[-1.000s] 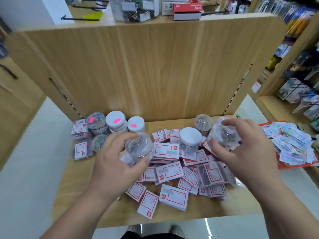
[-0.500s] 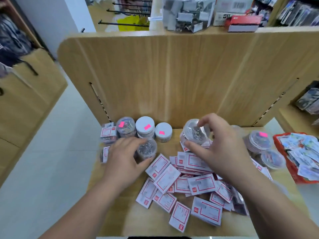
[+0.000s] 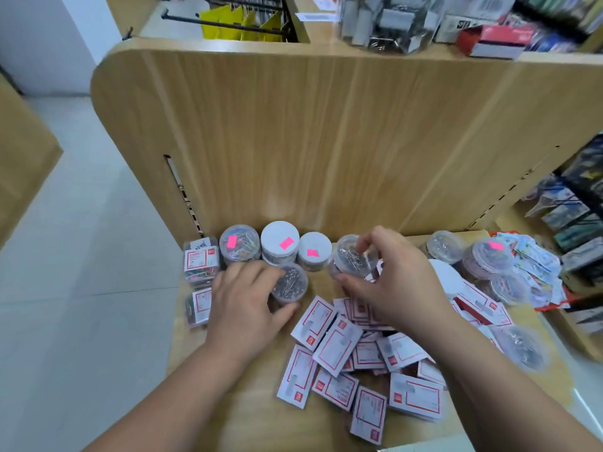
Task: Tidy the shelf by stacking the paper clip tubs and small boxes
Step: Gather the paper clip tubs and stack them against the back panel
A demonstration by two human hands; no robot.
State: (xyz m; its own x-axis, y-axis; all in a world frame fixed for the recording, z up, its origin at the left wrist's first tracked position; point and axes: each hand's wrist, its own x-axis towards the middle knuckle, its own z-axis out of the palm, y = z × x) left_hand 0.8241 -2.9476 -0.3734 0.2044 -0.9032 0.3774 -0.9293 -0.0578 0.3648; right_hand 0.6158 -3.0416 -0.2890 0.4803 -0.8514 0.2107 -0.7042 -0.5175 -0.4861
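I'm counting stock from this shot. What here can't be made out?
Head view only:
1. Print on the small boxes is blurred, unreadable.
2. The left hand covers part of the front tub; whether it touches the shelf is unclear.
3. The right hand, gripping a clip tub, hides boxes beneath, so no full count.
4. The far-right tub is smeared; contents unclear.
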